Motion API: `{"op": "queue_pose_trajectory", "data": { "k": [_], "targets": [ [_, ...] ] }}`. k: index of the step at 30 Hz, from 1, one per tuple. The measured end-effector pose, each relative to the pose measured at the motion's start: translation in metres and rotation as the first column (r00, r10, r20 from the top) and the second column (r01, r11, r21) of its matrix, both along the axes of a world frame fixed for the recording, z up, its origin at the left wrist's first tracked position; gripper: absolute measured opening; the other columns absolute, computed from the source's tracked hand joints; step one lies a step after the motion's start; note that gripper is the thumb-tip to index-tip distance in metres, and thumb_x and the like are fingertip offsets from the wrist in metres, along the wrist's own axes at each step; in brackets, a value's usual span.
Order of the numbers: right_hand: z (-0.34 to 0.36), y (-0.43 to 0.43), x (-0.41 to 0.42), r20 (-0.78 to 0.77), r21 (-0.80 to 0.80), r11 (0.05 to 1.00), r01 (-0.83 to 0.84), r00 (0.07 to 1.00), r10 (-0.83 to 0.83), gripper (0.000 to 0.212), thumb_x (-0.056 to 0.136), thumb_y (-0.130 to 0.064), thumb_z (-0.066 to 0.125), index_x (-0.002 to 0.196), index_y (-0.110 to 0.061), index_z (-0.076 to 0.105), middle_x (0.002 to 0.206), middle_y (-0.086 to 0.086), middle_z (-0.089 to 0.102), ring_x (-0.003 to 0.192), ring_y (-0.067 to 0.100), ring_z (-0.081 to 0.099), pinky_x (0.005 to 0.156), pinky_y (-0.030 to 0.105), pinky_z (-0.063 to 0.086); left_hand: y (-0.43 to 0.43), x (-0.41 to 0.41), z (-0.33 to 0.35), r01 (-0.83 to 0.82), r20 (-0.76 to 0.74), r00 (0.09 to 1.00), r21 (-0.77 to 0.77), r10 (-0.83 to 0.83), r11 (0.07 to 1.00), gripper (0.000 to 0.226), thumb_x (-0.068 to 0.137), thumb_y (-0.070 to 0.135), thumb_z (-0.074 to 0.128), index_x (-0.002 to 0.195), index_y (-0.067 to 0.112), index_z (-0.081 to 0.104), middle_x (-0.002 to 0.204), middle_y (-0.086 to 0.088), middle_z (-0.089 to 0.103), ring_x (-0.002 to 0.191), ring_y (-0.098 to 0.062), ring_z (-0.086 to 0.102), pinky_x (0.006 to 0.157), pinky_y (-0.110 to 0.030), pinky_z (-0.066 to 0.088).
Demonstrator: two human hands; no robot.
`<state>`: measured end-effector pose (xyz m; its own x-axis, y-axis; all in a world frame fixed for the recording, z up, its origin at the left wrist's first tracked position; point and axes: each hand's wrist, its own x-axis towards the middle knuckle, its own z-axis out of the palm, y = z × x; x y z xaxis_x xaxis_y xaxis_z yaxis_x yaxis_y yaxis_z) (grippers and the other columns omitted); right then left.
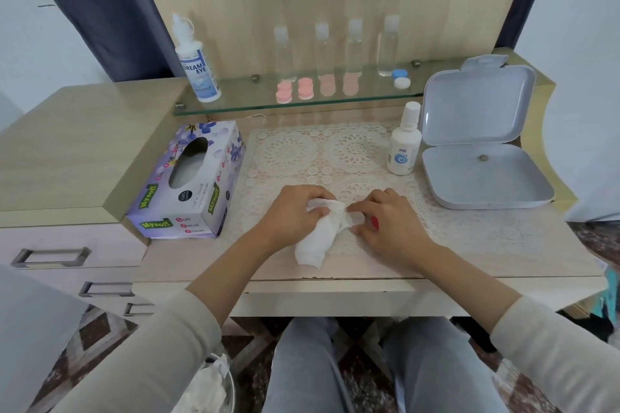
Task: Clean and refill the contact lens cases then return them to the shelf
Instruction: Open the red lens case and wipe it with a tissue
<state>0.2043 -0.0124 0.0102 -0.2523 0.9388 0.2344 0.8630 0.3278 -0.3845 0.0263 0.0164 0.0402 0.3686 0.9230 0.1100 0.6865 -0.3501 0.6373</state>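
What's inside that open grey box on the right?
The grey box holds one small dark round thing on its floor, too small to identify. Its raised lid is bare; nothing covers the inside.

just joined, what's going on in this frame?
A seated person is wiping a small pale lens case with a white tissue: the left hand grips the tissue, the right hand pinches the case above the lace mat. Pink cases and a blue-and-white one sit on the glass shelf; a small solution bottle stands on the mat.
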Motion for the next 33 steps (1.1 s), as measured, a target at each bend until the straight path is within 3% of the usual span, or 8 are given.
{"op": "queue_pose_trajectory", "data": {
  "k": [3, 6, 10, 13, 17, 21, 25, 33],
  "targets": [
    [-0.007, -0.001, -0.001, -0.084, 0.042, 0.999, 0.009, 0.996, -0.006, 0.026, 0.083, -0.021, 0.062, 0.109, -0.020, 0.066, 0.087, -0.001, 0.049, 0.082, 0.013, 0.034, 0.074, 0.029, 0.023, 0.000, 0.003, -0.017, 0.025, 0.015, 0.999, 0.193, -0.029, 0.981, 0.029, 0.078, 0.003, 0.064, 0.105, 0.009, 0.060, 0.102, -0.003, 0.060, 0.092, -0.006, 0.049, 0.080, -0.005, 0.032],
    [-0.014, -0.003, -0.001, -0.150, 0.109, 0.994, 0.021, 0.989, -0.004, 0.024, 0.076, -0.020, 0.066, 0.099, -0.015, 0.070, 0.075, 0.000, 0.047, 0.074, 0.014, 0.036, 0.069, 0.034, 0.028, -0.002, 0.001, -0.025, 0.096, -0.033, 0.995, 0.334, -0.090, 0.938, 0.010, 0.076, 0.010, 0.060, 0.085, 0.009, 0.064, 0.089, -0.002, 0.061, 0.082, -0.006, 0.047, 0.075, -0.019, 0.039],
    [-0.019, -0.004, -0.002, -0.181, 0.118, 0.992, 0.043, 0.983, -0.021, 0.024, 0.072, -0.022, 0.064, 0.094, -0.013, 0.071, 0.071, 0.001, 0.048, 0.070, 0.014, 0.038, 0.066, 0.033, 0.030, -0.008, -0.005, -0.032, 0.189, -0.130, 0.980, 0.417, -0.147, 0.889, 0.030, 0.081, 0.032, 0.052, 0.084, 0.012, 0.073, 0.089, -0.003, 0.069, 0.084, -0.008, 0.045, 0.075, -0.020, 0.038],
    [-0.017, -0.005, -0.003, -0.215, 0.116, 0.992, 0.052, 0.976, -0.026, 0.023, 0.071, -0.022, 0.064, 0.091, -0.012, 0.071, 0.071, -0.004, 0.040, 0.065, 0.013, 0.038, 0.062, 0.023, 0.028, -0.013, -0.012, -0.041, 0.245, -0.154, 0.969, 0.459, -0.195, 0.854, 0.029, 0.082, 0.034, 0.057, 0.095, 0.014, 0.072, 0.104, -0.006, 0.067, 0.090, -0.014, 0.047, 0.077, -0.024, 0.044],
    [-0.016, -0.007, -0.004, -0.257, 0.139, 0.989, 0.043, 0.966, -0.006, 0.022, 0.070, -0.017, 0.065, 0.091, -0.012, 0.071, 0.070, -0.006, 0.036, 0.058, 0.003, 0.031, 0.061, 0.011, 0.021, -0.014, -0.013, -0.050, 0.231, -0.118, 0.973, 0.541, -0.199, 0.809, 0.020, 0.083, 0.024, 0.061, 0.091, 0.011, 0.073, 0.100, -0.008, 0.067, 0.087, -0.018, 0.051, 0.070, -0.031, 0.049],
    [-0.018, -0.005, -0.004, -0.288, 0.125, 0.992, 0.034, 0.958, 0.003, 0.021, 0.071, -0.013, 0.066, 0.091, -0.011, 0.071, 0.070, -0.005, 0.035, 0.059, -0.003, 0.028, 0.060, 0.011, 0.021, -0.012, -0.013, -0.054, 0.232, -0.113, 0.972, 0.568, -0.205, 0.790, 0.014, 0.083, 0.017, 0.062, 0.089, 0.008, 0.071, 0.101, -0.008, 0.067, 0.087, -0.020, 0.052, 0.071, -0.034, 0.050],
    [-0.023, -0.004, -0.003, -0.319, 0.118, 0.992, 0.038, 0.948, 0.001, 0.023, 0.070, -0.006, 0.071, 0.092, -0.007, 0.070, 0.070, -0.002, 0.038, 0.059, -0.004, 0.029, 0.058, 0.011, 0.022, -0.010, -0.012, -0.055, 0.244, -0.156, 0.970, 0.553, -0.188, 0.796, 0.021, 0.085, 0.020, 0.057, 0.098, 0.011, 0.070, 0.108, -0.008, 0.064, 0.094, -0.019, 0.049, 0.080, -0.025, 0.044],
    [-0.026, -0.003, -0.001, -0.329, 0.135, 0.991, 0.011, 0.944, 0.035, 0.027, 0.071, 0.000, 0.071, 0.097, -0.006, 0.069, 0.076, 0.000, 0.041, 0.060, -0.006, 0.031, 0.059, 0.011, 0.024, -0.009, -0.012, -0.055, 0.247, -0.120, 0.969, 0.539, -0.217, 0.805, 0.017, 0.084, 0.017, 0.056, 0.088, 0.011, 0.071, 0.098, -0.010, 0.063, 0.087, -0.018, 0.052, 0.068, -0.026, 0.046]
  ]
}}
